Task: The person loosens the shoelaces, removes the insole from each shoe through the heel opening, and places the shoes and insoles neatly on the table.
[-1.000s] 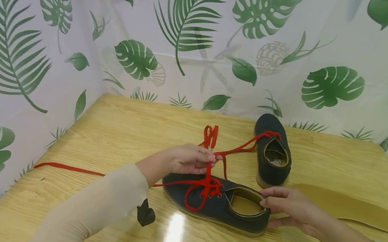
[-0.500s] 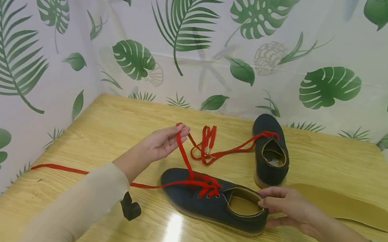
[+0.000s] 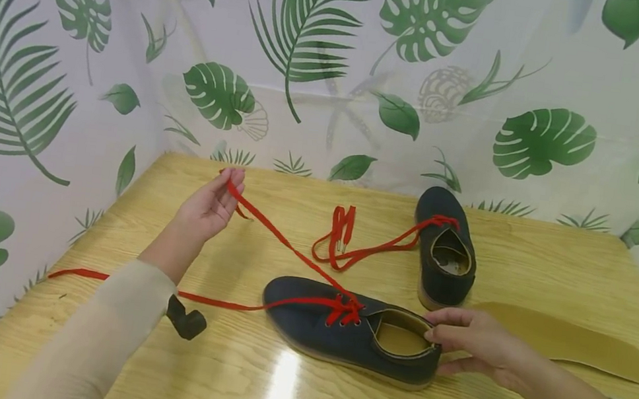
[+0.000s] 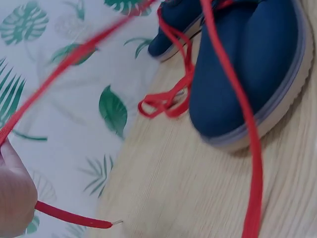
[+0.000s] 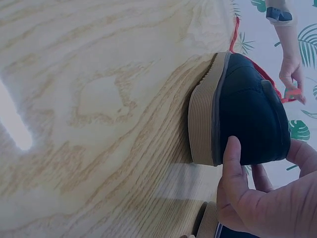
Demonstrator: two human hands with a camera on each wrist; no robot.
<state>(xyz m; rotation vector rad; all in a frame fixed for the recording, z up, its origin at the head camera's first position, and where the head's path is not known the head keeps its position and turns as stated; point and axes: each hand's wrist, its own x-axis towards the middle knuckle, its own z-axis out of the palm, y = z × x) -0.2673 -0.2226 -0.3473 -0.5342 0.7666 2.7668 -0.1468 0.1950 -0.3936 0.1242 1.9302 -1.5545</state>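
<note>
A dark blue shoe [image 3: 299, 313] lies on the wooden table, toe to the left. My left hand [image 3: 207, 209], raised beyond the toe, pinches a red shoelace [image 3: 290, 247] that runs in a straight line from the shoe's eyelets. Past the fingers, the lace's short tipped end [image 4: 74, 217] hangs below the hand in the left wrist view. The shoe's other lace half [image 3: 211, 301] trails left over the toe and passes under my left forearm. With its fingers around the heel, my right hand [image 3: 484, 346] grips the shoe, as the right wrist view [image 5: 267, 198] also shows.
A second blue shoe [image 3: 443, 288] stands behind, its red laces [image 3: 341, 235] looped on the table to its left. A tan insole [image 3: 589, 346] lies behind my right hand. A leaf-print sheet [image 3: 327, 134] borders the table [image 3: 248, 390].
My left hand has moved left and away from the shoe, drawing the lace out. The red loop on the shoe's front has come undone and the lace is now straight. My right hand stays on the heel.
</note>
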